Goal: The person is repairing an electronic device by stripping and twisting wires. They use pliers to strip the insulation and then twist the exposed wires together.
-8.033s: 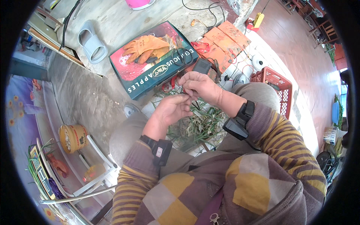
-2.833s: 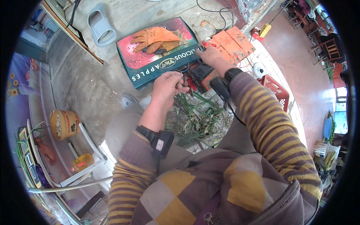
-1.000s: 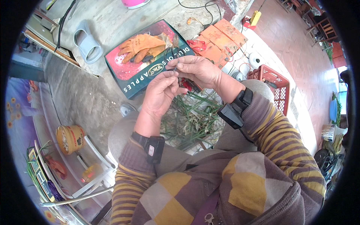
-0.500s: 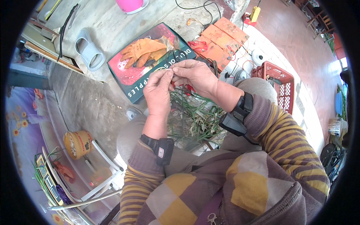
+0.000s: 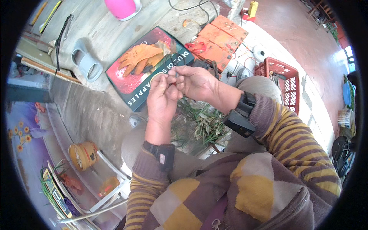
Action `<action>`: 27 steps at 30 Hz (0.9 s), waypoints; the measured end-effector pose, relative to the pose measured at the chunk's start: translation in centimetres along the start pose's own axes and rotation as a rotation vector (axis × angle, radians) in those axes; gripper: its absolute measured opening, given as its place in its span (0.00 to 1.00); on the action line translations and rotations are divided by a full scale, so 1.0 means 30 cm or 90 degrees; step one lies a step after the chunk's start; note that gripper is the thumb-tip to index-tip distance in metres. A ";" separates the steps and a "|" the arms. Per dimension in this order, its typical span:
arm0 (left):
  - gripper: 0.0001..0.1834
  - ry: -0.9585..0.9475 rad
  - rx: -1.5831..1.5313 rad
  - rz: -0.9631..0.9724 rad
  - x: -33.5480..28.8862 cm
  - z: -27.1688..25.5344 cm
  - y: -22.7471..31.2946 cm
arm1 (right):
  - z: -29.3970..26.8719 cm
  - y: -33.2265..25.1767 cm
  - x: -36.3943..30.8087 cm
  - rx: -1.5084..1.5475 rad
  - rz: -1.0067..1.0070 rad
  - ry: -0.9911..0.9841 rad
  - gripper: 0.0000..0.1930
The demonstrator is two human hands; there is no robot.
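My left hand (image 5: 163, 96) and my right hand (image 5: 195, 82) are closed and meet in front of me, fingertips pinched together. What they pinch is too small and too covered by the fingers to name. Just beyond them lies a flat box (image 5: 128, 90) with a red and dark green lid. A pair of orange work gloves (image 5: 140, 57) rests on that lid. Below my hands, between my knees, is a heap of green and dry leaf stalks (image 5: 205, 124), partly hidden by my right wrist.
A red plastic crate (image 5: 285, 82) stands at the right, with orange panels (image 5: 222, 36) farther back. A grey slipper (image 5: 87, 61) sits on the ledge at the left, below a pink container (image 5: 122, 7). Lower left are a yellow bucket (image 5: 85, 155) and a white frame (image 5: 115, 188).
My hands have shifted slightly left; the right fingers now curl in more over the left fingertips. The view has also turned a little. Both hands stay closed.
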State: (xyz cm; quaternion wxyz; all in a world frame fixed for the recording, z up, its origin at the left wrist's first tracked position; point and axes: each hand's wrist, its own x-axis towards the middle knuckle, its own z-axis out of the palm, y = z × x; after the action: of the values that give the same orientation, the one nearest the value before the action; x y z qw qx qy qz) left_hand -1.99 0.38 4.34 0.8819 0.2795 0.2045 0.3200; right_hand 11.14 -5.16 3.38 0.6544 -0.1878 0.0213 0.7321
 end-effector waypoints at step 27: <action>0.05 0.084 0.115 -0.105 -0.051 -0.009 0.008 | 0.044 -0.012 -0.054 -0.344 0.008 0.105 0.06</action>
State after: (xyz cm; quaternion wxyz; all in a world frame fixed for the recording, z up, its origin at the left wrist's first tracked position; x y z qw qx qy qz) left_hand -3.32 -0.41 4.57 0.8610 0.3181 0.3125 0.2445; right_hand 11.28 -6.28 5.18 0.5723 -0.4142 -0.1206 0.6974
